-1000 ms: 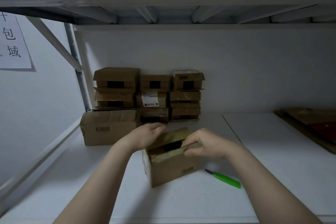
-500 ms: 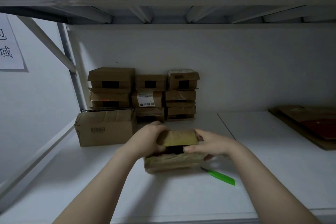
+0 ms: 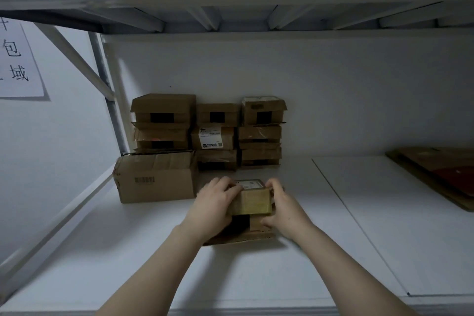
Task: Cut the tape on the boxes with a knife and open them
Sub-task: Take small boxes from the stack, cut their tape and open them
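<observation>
**Small box [image 3: 252,199] clasped on both sides on the white shelf [image 3: 154,264]**

The left hand [image 3: 214,206] curls its fingers over the box's top left edge. The right hand [image 3: 284,210] grips the right side, with its thumb on the near face. The box sits between them, glossy tape across its front and a label on top. A cardboard flap lies flat under the wrists. Beyond the left hand stands a large carton [image 3: 156,178], and past the fingertips is a stack of boxes [image 3: 218,136]. Flat cardboard [image 3: 436,169] lies well off from the right hand.

10 boxes [image 3: 156,177], 2 hands [image 3: 215,202], 1 wall sign [image 3: 18,59], 1 flat cardboard pile [image 3: 436,169].
</observation>
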